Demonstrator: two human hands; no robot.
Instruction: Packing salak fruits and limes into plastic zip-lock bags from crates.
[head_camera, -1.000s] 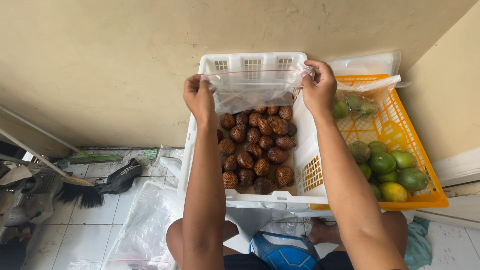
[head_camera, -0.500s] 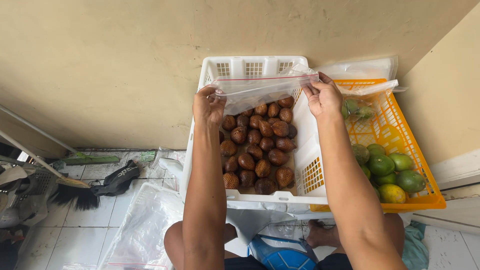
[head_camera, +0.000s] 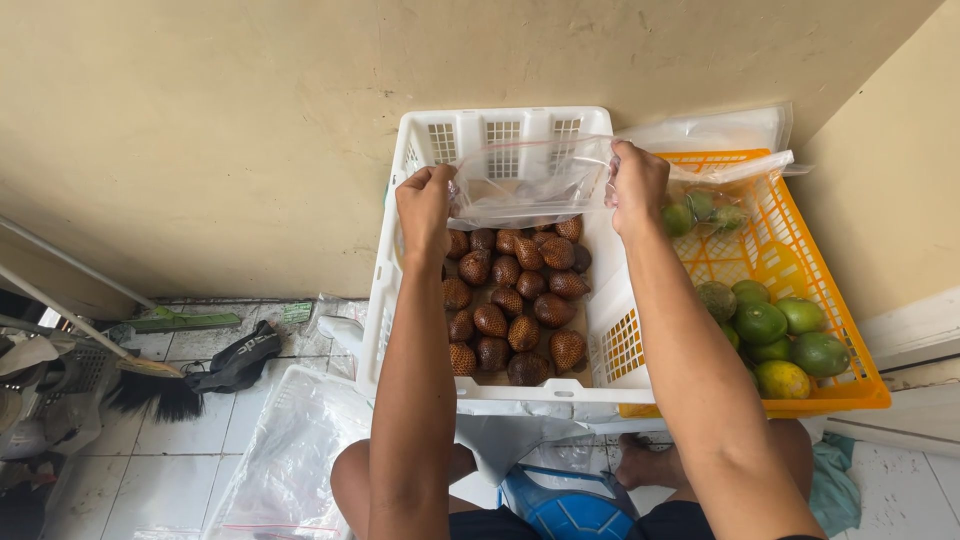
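Both of my hands hold a clear plastic zip bag (head_camera: 525, 185) stretched between them over the far end of a white plastic crate (head_camera: 395, 310). My left hand (head_camera: 428, 205) pinches the bag's left edge and my right hand (head_camera: 638, 185) grips its right edge. The bag looks empty. Below it, the crate holds several brown scaly snake fruits (head_camera: 515, 300).
An orange crate (head_camera: 800, 270) on the right holds green and yellowish round fruits (head_camera: 780, 335) and a bagged bunch of them (head_camera: 705, 210). A stack of clear bags (head_camera: 290, 460) lies on the tiled floor at lower left. A broom (head_camera: 150, 380) lies at far left. A beige wall stands behind.
My hands came closer together and the bag's mouth opened out, now bunched between them over the crate's far end. The left hand shifted right.
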